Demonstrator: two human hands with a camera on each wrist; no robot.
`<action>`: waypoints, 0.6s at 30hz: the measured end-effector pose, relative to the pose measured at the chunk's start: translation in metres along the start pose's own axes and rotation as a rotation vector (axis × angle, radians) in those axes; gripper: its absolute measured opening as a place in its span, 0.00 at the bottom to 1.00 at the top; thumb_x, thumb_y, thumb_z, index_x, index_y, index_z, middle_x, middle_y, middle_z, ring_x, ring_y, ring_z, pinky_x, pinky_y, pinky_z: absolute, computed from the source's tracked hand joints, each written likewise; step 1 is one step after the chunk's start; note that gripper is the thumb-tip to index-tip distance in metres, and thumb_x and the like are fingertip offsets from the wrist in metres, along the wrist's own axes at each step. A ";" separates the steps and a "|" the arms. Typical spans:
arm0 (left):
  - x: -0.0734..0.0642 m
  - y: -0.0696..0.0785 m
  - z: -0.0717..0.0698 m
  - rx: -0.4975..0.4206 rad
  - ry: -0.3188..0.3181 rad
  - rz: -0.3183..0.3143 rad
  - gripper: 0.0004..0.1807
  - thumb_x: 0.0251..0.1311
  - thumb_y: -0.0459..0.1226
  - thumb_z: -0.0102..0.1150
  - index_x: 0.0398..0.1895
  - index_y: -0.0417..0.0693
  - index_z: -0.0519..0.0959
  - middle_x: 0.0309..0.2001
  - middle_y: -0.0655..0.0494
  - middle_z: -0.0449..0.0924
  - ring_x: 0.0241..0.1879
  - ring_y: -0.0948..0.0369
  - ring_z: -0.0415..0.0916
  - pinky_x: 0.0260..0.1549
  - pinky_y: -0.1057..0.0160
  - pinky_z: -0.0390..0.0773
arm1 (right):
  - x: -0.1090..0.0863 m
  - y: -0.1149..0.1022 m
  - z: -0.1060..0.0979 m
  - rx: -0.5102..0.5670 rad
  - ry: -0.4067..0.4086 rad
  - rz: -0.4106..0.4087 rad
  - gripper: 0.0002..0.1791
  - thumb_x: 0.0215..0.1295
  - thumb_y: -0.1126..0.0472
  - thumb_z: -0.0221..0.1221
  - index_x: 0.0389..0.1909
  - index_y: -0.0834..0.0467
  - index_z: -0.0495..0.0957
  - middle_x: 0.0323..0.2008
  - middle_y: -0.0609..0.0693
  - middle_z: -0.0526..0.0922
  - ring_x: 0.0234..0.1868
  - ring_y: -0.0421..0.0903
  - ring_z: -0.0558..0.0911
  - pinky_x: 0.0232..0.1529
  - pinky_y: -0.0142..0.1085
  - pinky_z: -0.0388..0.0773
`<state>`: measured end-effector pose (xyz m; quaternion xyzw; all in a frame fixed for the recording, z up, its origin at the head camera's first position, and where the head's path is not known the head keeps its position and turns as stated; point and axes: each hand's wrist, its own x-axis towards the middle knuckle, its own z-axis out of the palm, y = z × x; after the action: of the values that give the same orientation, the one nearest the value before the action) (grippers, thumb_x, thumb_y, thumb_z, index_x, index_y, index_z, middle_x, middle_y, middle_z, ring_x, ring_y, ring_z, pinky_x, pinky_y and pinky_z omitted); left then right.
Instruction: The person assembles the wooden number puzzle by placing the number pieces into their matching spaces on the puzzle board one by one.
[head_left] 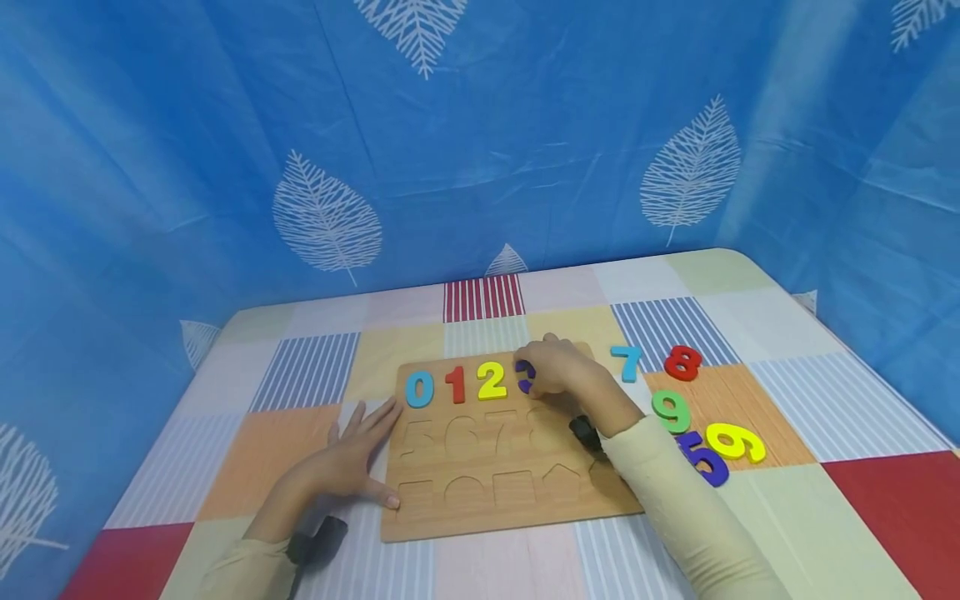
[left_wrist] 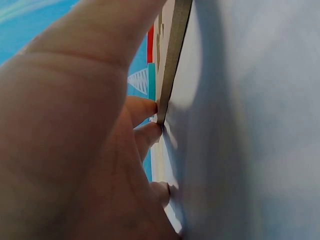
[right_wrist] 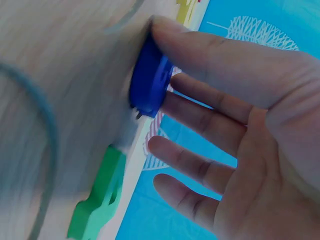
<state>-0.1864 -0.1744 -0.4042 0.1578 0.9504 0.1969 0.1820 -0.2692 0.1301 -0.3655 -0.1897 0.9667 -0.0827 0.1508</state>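
Note:
A wooden number puzzle board [head_left: 487,515] lies on the table with carved number recesses. In its top row sit a blue 0 [head_left: 419,389], a red 1 [head_left: 455,385] and a yellow 2 [head_left: 492,381]. Beside the 2, my right hand [head_left: 558,367] pinches a purple number 3 [head_left: 522,385] between thumb and fingers. The right wrist view shows this piece [right_wrist: 149,75] at the board surface, with a green piece [right_wrist: 102,195] nearby. That green piece is hidden behind my hand in the head view. My left hand [head_left: 348,458], fingers spread, touches the board's left edge.
Right of the board lie a blue 7 [head_left: 627,362], a red 8 [head_left: 683,363], a green 9 [head_left: 671,411], a yellow 6 [head_left: 735,442] and a purple 5 [head_left: 703,459]. The 5 and 6 lie close together. A blue curtain [head_left: 480,167] hangs behind the patchwork-covered table [head_left: 862,400].

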 end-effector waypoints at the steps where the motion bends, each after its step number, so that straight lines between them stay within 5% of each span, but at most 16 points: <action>1: 0.000 0.000 0.000 -0.001 -0.001 0.001 0.69 0.23 0.62 0.71 0.72 0.50 0.46 0.73 0.49 0.37 0.69 0.38 0.23 0.56 0.29 0.25 | 0.000 0.001 0.000 0.013 -0.001 0.006 0.31 0.48 0.58 0.68 0.57 0.51 0.72 0.51 0.52 0.76 0.48 0.50 0.69 0.43 0.44 0.73; 18: 0.000 -0.003 0.001 0.002 0.002 0.001 0.69 0.23 0.63 0.70 0.72 0.51 0.46 0.73 0.49 0.37 0.69 0.38 0.23 0.57 0.29 0.26 | -0.002 0.004 0.002 0.044 0.033 -0.013 0.31 0.46 0.55 0.69 0.55 0.50 0.73 0.51 0.51 0.77 0.49 0.52 0.69 0.44 0.47 0.72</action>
<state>-0.1870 -0.1764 -0.4059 0.1584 0.9506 0.1963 0.1809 -0.2679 0.1340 -0.3674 -0.1914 0.9657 -0.1082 0.1384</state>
